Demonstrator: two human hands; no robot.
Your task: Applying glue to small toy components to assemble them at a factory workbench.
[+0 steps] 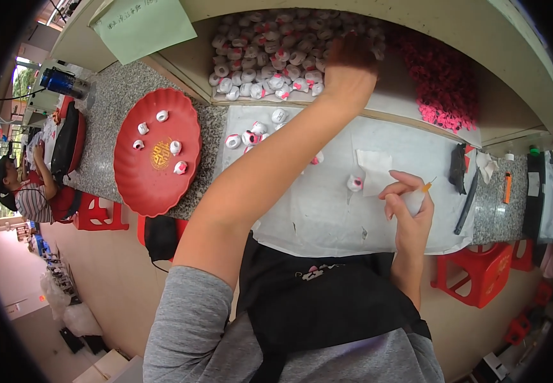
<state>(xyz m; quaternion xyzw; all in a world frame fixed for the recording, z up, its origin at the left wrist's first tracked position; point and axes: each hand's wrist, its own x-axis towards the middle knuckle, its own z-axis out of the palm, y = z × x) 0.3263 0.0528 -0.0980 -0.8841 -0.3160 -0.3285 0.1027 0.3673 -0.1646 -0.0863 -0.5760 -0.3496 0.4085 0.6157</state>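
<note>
My left hand [351, 60] reaches into a heap of small white, hollow-looking pieces [270, 54] with pink marks, piled in the shelf compartment. Its fingers are in shadow among the pieces, so their closing cannot be made out. Over the white work sheet [314, 217], my right hand [410, 207] grips a small white squeeze bottle [415, 200] with an orange needle tip pointing up and right. Left of that hand, a single white piece [355, 183] lies beside a white paper scrap [374, 169]. More loose white pieces [251, 136] sit at the sheet's far left, partly behind my left forearm.
A red scalloped tray [145, 198] holding several white pieces stands at left. Small bright pink pieces [445, 96] fill the right compartment. A dark strip [466, 203] and an orange cutter [507, 187] lie at right. Red stools [477, 274] stand below. Another person [30, 198] sits far left.
</note>
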